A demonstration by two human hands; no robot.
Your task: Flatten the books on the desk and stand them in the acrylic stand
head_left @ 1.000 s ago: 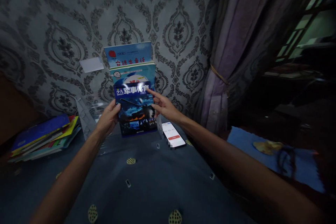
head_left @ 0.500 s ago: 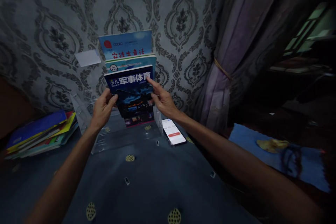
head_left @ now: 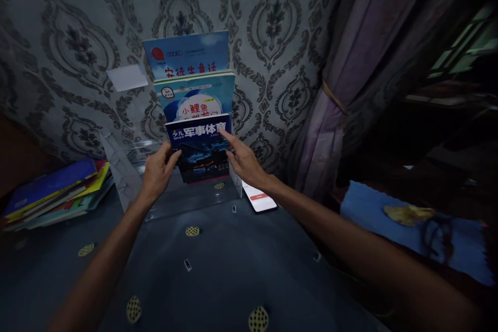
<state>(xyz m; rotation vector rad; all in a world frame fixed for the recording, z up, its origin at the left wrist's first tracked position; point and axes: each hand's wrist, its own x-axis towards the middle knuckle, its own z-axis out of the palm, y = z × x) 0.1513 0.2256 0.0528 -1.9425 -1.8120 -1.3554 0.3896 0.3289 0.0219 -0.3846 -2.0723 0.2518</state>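
Note:
A dark blue book with white Chinese lettering stands nearly upright at the front of a clear acrylic rack. My left hand grips its left edge, thumb on the cover and fingers behind. On the opposite edge, my right hand pinches it, its index finger lying across the upper right corner of the cover. Directly behind rises a teal book with red and black lettering. Tallest and farthest back is a light blue book, close to the wall.
A pile of books lies left of the rack. To the right, a lit phone rests by the rack on the dark blue tablecloth. A tied purple curtain hangs beside a blue cloth with a yellowish item on it.
Both hands have lowered the dark blue book into the front of the rack, shifting it slightly right. More of the teal cover behind now shows.

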